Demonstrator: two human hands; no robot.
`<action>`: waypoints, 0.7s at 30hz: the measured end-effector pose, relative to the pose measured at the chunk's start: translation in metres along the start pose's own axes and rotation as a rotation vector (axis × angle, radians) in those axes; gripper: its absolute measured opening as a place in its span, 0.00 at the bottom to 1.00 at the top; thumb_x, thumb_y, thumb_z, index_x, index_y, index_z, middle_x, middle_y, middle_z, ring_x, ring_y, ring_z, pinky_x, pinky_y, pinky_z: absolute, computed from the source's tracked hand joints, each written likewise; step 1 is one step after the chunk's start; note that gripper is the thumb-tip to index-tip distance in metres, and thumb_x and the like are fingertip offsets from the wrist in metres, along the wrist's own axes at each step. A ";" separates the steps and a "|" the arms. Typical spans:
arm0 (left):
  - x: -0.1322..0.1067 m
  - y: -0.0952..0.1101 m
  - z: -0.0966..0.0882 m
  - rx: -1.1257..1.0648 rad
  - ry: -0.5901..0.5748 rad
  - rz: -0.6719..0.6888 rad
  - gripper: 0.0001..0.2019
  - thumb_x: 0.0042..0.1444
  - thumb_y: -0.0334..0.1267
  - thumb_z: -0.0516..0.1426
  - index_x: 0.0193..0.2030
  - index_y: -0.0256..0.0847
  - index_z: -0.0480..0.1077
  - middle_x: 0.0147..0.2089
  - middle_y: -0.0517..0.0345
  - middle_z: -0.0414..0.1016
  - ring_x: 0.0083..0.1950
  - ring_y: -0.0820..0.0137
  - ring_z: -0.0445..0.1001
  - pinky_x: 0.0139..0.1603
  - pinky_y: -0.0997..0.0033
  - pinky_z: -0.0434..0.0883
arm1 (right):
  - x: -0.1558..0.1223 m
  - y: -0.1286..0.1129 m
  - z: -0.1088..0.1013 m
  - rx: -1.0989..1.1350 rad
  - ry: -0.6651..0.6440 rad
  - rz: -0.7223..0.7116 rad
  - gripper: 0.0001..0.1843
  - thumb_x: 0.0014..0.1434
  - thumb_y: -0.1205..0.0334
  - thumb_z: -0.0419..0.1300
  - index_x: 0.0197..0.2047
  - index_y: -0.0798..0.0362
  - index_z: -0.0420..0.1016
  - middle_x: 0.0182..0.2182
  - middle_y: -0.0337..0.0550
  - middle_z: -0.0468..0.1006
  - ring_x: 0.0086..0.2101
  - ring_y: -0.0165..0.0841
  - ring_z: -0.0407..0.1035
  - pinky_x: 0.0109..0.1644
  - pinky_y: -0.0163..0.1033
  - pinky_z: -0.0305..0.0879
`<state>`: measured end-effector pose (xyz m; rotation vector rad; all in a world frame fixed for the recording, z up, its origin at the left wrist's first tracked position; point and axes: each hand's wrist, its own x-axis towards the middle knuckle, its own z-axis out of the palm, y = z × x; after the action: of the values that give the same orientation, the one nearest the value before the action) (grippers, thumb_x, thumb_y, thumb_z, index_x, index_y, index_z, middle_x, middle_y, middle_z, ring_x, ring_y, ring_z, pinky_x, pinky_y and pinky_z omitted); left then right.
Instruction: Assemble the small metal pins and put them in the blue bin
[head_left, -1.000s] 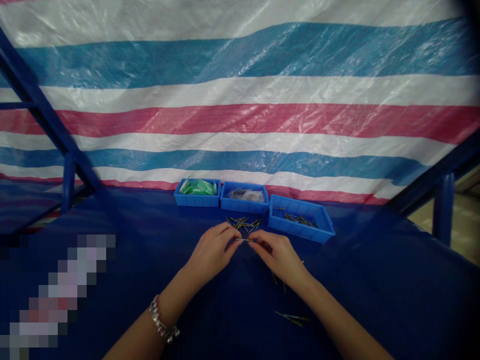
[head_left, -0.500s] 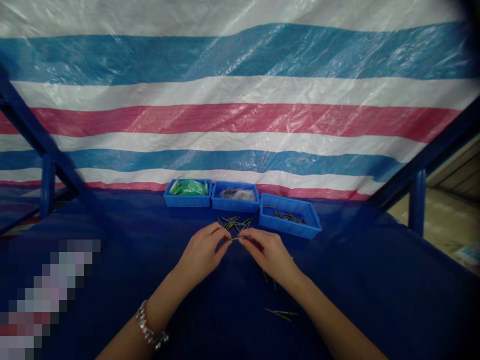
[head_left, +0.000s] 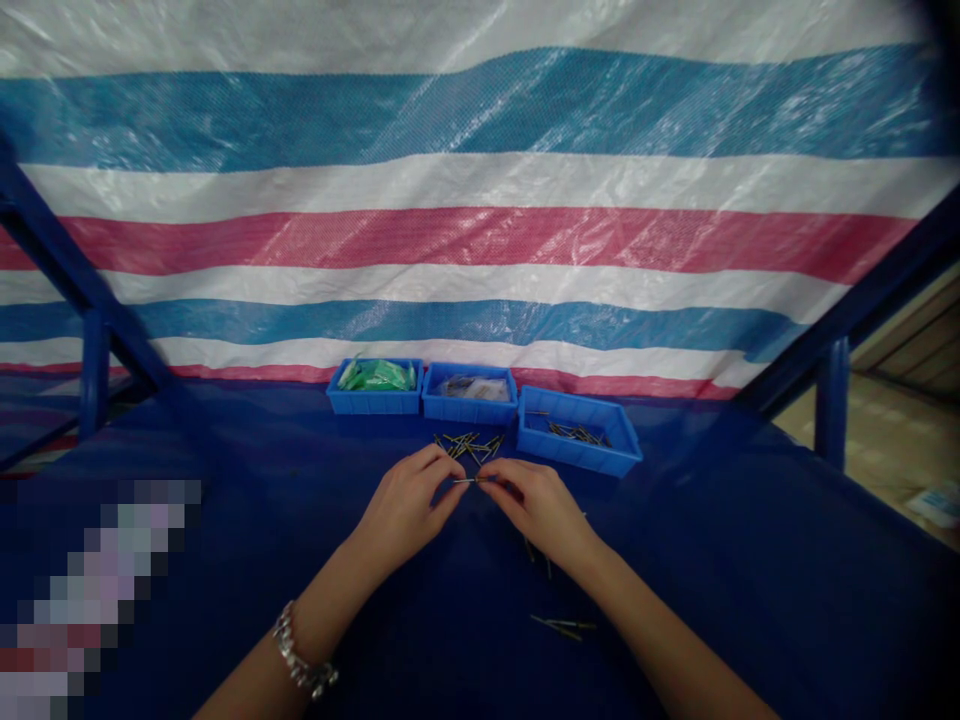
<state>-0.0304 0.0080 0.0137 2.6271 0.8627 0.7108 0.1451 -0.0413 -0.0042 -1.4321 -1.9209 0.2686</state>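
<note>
Between my two hands lies a thin metal rod [head_left: 471,480], pale and silvery along the part that shows. My left hand [head_left: 411,500] pinches its left end between thumb and fingertips, and a silver bracelet [head_left: 300,655] circles that wrist. At the other end, my right hand [head_left: 541,508] grips it in the same way, covering that portion. Just beyond the fingertips, a loose pile of similar gold-and-silver rods [head_left: 466,446] rests on the dark blue table [head_left: 337,470]. A few more rods [head_left: 562,627] lie near my right forearm, and others are partly hidden beneath my right hand.
Three blue bins stand along the back: one with green plastic packets [head_left: 377,376], one with clear bags [head_left: 474,388], and an angled right bin [head_left: 592,456] containing rods. Behind them hangs a striped tarp [head_left: 480,240]. Blue frame posts [head_left: 831,400] flank the table.
The thin rod has shifted slightly between my fingers, and more of its left end shows against my left fingertips. Both hands stay in nearly the same place.
</note>
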 end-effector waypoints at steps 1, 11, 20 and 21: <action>0.000 0.000 0.000 0.001 0.002 -0.001 0.05 0.57 0.35 0.50 0.37 0.38 0.65 0.37 0.59 0.64 0.36 0.74 0.64 0.38 0.73 0.63 | 0.000 0.000 0.000 0.001 0.004 -0.002 0.06 0.56 0.66 0.54 0.36 0.51 0.72 0.31 0.38 0.75 0.31 0.31 0.69 0.34 0.33 0.62; 0.000 -0.002 0.001 -0.017 0.068 0.033 0.05 0.56 0.34 0.51 0.35 0.38 0.66 0.36 0.57 0.65 0.35 0.74 0.65 0.36 0.74 0.64 | 0.000 -0.002 -0.002 0.040 0.021 0.003 0.05 0.56 0.65 0.55 0.35 0.52 0.72 0.31 0.39 0.75 0.31 0.31 0.69 0.34 0.33 0.62; -0.001 -0.006 0.002 -0.061 0.107 0.052 0.03 0.55 0.32 0.52 0.35 0.39 0.66 0.38 0.57 0.64 0.37 0.74 0.65 0.37 0.75 0.65 | 0.001 -0.002 -0.003 0.105 0.044 0.004 0.05 0.55 0.65 0.55 0.34 0.52 0.72 0.27 0.38 0.74 0.26 0.29 0.67 0.30 0.32 0.60; -0.001 -0.006 0.002 -0.057 0.108 0.049 0.03 0.54 0.32 0.52 0.35 0.39 0.66 0.38 0.57 0.64 0.37 0.74 0.65 0.37 0.75 0.65 | 0.001 -0.003 -0.003 0.111 0.047 0.001 0.05 0.55 0.65 0.55 0.34 0.52 0.72 0.27 0.38 0.74 0.26 0.28 0.66 0.30 0.32 0.60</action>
<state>-0.0323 0.0118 0.0094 2.5872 0.7975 0.8836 0.1450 -0.0422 -0.0002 -1.3550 -1.8385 0.3338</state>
